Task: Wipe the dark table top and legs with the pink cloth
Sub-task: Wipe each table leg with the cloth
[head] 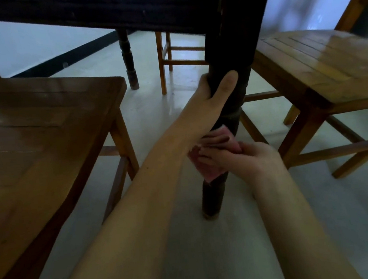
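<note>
I am looking from low down, under the dark table. Its near turned leg point(213, 197) runs down the middle of the view to the pale floor, and the dark apron rail point(99, 14) crosses the top. My left hand point(215, 93) is wrapped around the upper part of this leg. Lower down, my right hand point(245, 158) presses the pink cloth point(206, 171) around the leg, fingers closed over it. A second dark leg point(128, 61) stands farther back.
A brown wooden stool point(43, 135) stands close on the left and another wooden stool point(320, 67) on the right, both flanking the leg. A light wooden chair frame point(164, 60) stands behind. The floor point(212, 260) is pale and smooth.
</note>
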### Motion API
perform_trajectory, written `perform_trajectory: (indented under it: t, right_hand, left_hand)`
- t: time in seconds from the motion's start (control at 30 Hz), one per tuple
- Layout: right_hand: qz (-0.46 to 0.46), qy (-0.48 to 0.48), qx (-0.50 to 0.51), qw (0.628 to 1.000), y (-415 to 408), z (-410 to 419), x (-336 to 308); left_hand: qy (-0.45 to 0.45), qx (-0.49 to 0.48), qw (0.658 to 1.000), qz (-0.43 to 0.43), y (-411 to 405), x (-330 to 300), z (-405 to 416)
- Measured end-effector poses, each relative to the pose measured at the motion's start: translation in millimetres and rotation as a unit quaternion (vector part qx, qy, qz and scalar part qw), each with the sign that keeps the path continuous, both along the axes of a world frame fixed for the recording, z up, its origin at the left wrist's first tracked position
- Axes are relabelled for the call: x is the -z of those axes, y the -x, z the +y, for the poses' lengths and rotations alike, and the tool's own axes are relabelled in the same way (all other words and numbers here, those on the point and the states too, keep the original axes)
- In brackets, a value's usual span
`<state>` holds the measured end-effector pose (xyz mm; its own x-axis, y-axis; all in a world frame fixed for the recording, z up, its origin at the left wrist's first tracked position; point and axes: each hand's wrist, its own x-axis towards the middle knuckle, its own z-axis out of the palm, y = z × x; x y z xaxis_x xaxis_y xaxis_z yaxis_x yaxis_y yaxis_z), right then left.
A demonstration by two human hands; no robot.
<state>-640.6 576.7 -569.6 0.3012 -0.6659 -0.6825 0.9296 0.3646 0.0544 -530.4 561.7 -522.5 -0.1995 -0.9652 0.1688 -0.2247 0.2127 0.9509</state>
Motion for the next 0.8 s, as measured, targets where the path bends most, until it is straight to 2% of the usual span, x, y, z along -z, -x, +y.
perform_trajectory:
  t: [0.07,0.1,0.17,0.23,0.27,0.37,0.4,0.47,0.5,0.57,0.67,0.73,0.8]
  right_hand:
    - [-0.018,-0.029,-0.003,0.999,-6,-1,-17]
    - [-0.03,-0.052,-0.005,0.998,-8,0,-10]
    - [-0.078,-0.029,-0.019,0.996,-14,0,15]
    - [-0.069,-0.027,-0.045,0.996,-14,7,39]
    - [-0.033,-0.037,-0.046,0.998,-12,11,41]
    - [0.203,0.015,-0.023,0.979,1,34,27]
    - [0.291,0.063,0.015,0.954,6,40,24]
    - [0.502,0.178,0.049,0.845,-7,56,19]
    - [0.559,0.233,0.047,0.795,-24,55,20]
    - [0.623,0.269,0.039,0.734,-52,40,33]
    - [0.631,0.317,0.171,0.687,-58,14,45]
    - [0.614,0.329,0.175,0.696,-49,-3,56]
    - [0.588,0.292,0.114,0.745,-56,-3,60]
  left_hand:
    - [-0.005,0.007,1.0,-0.004,1,-1,3]
    - [-0.007,0.009,1.0,-0.008,1,-2,5]
    - [-0.013,0.007,1.0,-0.001,0,-3,6]
    - [-0.02,0.007,1.0,0.001,1,-5,8]
    - [-0.023,0.005,1.0,0.003,1,-5,9]
    - [-0.018,0.0,1.0,0.003,2,-4,9]
    - [-0.017,-0.003,1.0,0.005,2,-4,9]
    - [-0.019,-0.004,1.0,0.014,3,-3,8]
    - [-0.016,-0.004,1.0,0.015,3,-3,7]
    - [-0.014,-0.006,1.0,0.01,4,-2,6]
    - [-0.007,-0.015,1.0,0.005,6,1,3]
    - [-0.004,-0.02,1.0,0.009,6,3,1]
    - [-0.004,-0.02,1.0,0.014,5,4,-1]
